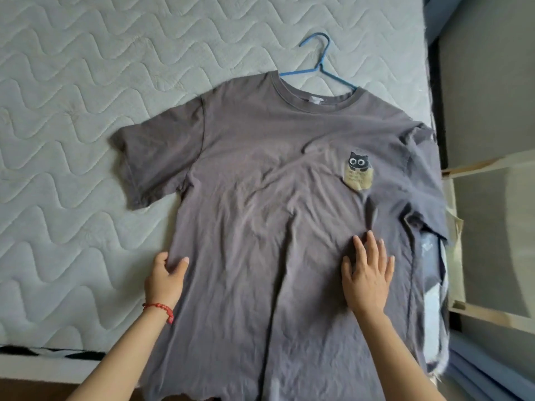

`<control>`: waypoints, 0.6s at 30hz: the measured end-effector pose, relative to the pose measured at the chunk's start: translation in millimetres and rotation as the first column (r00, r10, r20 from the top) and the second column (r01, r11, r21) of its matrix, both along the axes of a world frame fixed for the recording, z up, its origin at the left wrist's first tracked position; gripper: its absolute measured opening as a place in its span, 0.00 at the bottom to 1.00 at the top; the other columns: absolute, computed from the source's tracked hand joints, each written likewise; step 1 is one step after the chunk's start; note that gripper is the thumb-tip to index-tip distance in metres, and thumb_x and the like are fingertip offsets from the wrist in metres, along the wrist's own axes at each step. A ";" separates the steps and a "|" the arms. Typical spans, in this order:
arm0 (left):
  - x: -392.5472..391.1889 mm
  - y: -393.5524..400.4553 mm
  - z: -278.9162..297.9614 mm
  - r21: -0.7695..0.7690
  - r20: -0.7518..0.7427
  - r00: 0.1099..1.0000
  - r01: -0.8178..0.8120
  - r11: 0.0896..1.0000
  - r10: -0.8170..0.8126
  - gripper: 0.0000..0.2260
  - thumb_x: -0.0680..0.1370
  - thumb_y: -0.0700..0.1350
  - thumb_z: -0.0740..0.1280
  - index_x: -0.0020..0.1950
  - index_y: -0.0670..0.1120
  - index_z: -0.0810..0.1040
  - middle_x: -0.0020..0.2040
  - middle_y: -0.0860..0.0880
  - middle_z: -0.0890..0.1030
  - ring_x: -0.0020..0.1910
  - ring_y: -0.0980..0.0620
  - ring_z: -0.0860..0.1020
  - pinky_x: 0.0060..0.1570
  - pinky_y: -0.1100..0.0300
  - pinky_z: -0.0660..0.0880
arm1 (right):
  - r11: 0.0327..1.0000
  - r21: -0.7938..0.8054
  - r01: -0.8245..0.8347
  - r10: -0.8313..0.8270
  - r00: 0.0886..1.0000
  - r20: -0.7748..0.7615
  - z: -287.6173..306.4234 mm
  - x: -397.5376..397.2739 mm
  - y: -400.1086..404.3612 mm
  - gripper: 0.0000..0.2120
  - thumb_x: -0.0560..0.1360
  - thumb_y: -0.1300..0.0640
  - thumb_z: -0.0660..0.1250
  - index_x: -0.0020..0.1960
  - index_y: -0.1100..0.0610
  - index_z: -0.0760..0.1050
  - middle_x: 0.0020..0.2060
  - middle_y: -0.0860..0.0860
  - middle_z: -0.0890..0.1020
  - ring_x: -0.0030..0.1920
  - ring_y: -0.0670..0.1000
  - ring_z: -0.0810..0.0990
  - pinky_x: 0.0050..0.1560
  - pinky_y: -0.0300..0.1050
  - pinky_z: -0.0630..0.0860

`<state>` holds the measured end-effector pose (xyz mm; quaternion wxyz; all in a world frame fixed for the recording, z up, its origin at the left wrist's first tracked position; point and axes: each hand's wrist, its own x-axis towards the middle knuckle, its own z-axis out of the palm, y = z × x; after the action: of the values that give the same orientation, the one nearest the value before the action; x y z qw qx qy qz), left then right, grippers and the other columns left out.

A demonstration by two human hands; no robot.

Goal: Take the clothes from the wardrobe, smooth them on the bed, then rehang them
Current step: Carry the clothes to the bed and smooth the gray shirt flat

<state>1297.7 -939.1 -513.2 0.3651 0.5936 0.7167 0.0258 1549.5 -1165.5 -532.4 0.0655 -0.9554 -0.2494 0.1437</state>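
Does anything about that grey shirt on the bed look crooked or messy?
Yes. The grey cotton T-shirt lies askew on the quilted white mattress: its right-hand sleeve is bunched and hangs over the bed's edge, and creases run across the chest. The blue wire hanger still sits in the collar.

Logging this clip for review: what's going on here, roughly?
A person is smoothing a grey T-shirt laid face up on a quilted bed. The left hand grips the shirt's side edge, while the right hand lies flat, fingers spread, on the lower front. A blue hanger sits in the neck opening, hook pointing away. Creases still run across the middle, and the sleeve on the right of the picture is bunched at the bed's edge.
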 end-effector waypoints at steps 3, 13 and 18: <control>-13.8 -6.3 1.3 -0.083 0.055 0.998 0.026 0.996 -0.021 0.12 0.76 0.43 0.65 0.37 0.36 0.73 0.35 0.37 0.76 0.45 0.46 0.75 0.45 0.50 0.68 | 0.978 0.025 0.209 -0.208 0.977 -0.036 8.5 -6.2 -33.5 0.23 0.75 0.51 0.58 0.68 0.56 0.68 0.72 0.61 0.64 0.73 0.62 0.57 0.71 0.61 0.51; -34.0 -29.2 -4.8 -0.167 0.034 0.998 0.052 0.985 -0.047 0.15 0.77 0.43 0.64 0.40 0.30 0.75 0.40 0.40 0.77 0.42 0.47 0.73 0.45 0.54 0.68 | 0.748 0.037 0.663 -0.636 0.732 -0.245 37.9 0.6 -78.8 0.21 0.77 0.54 0.62 0.66 0.61 0.65 0.63 0.63 0.71 0.58 0.64 0.73 0.53 0.57 0.71; -34.3 -33.2 -0.2 -0.104 -0.033 0.999 0.025 0.994 -0.028 0.16 0.78 0.45 0.62 0.41 0.31 0.75 0.45 0.33 0.80 0.49 0.35 0.77 0.46 0.53 0.68 | 0.784 -0.047 0.619 -0.611 0.756 -0.234 45.2 8.8 -96.8 0.13 0.77 0.53 0.60 0.49 0.64 0.72 0.49 0.66 0.79 0.51 0.66 0.76 0.43 0.52 0.68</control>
<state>1263.4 -972.3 -513.3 0.3830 0.5838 0.7154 -0.0265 1558.3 -1262.3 -487.2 0.1543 -0.9588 0.0851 0.2228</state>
